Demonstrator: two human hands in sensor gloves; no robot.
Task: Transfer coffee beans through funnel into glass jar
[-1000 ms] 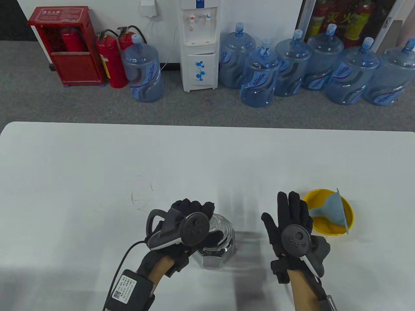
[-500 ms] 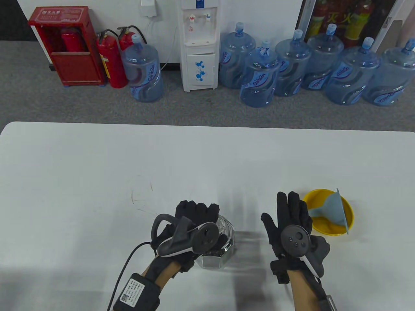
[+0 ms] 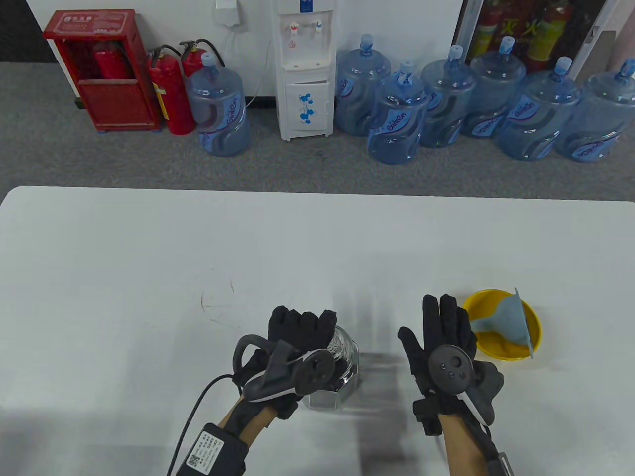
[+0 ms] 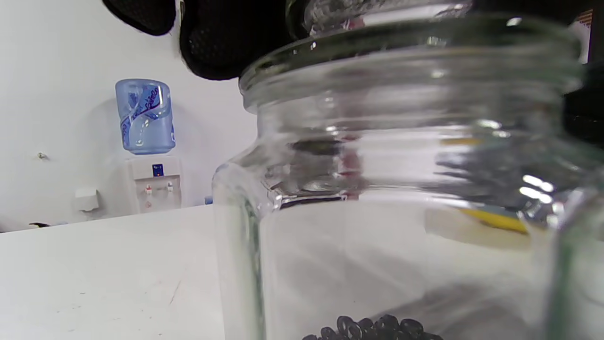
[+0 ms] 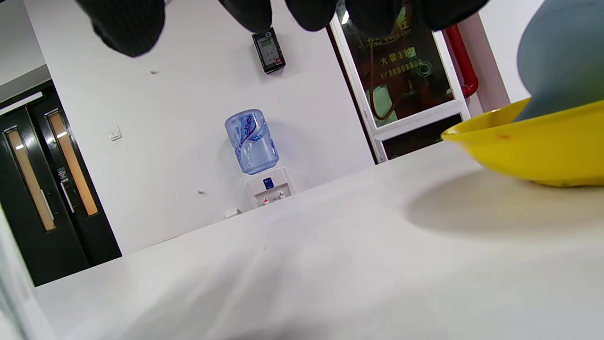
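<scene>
The left hand (image 3: 297, 337) curls over the top of the glass jar (image 3: 342, 369), its fingers (image 3: 302, 322) wrapped around the mouth or a lid there; the left wrist view is too close to tell which. A thin layer of coffee beans (image 4: 377, 328) lies at the jar's bottom, well below those fingers. The right hand (image 3: 444, 342) rests flat and spread on the desk (image 3: 149, 258), holding nothing. Just beyond its fingertips sits a yellow bowl (image 3: 501, 347) with the blue-grey funnel (image 3: 506, 320) lying on its side inside.

This looks like the closing stage: beans in, funnel set aside, jar being handled at the top. If more beans remain, the next move calls for the right hand to reach forward and lift the funnel.
</scene>
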